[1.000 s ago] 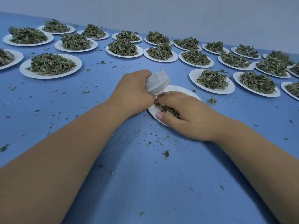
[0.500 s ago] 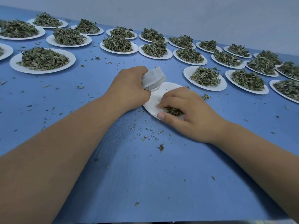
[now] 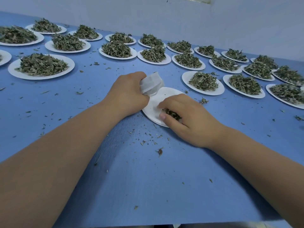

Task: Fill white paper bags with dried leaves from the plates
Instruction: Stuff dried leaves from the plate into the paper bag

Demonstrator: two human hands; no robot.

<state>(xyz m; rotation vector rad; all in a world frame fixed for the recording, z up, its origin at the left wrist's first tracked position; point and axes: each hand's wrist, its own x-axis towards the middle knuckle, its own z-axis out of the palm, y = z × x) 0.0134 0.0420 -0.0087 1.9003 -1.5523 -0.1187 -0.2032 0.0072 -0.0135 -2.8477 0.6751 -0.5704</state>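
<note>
No writing, label, brand, number or sign is legible on the plates (image 3: 69, 63), bag (image 3: 150, 83), table (image 3: 148, 186) or wall (image 3: 164, 17).

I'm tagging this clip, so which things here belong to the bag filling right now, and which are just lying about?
In use: left hand gripping the white paper bag; right hand gathering dried leaves on the near plate.
Lying about: leaf crumbs scattered on the blue table; the heaped plates behind, untouched for now.

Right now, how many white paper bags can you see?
1: the white paper bag gripped in the left hand, by the near plate. Others may lie out of view.
</note>
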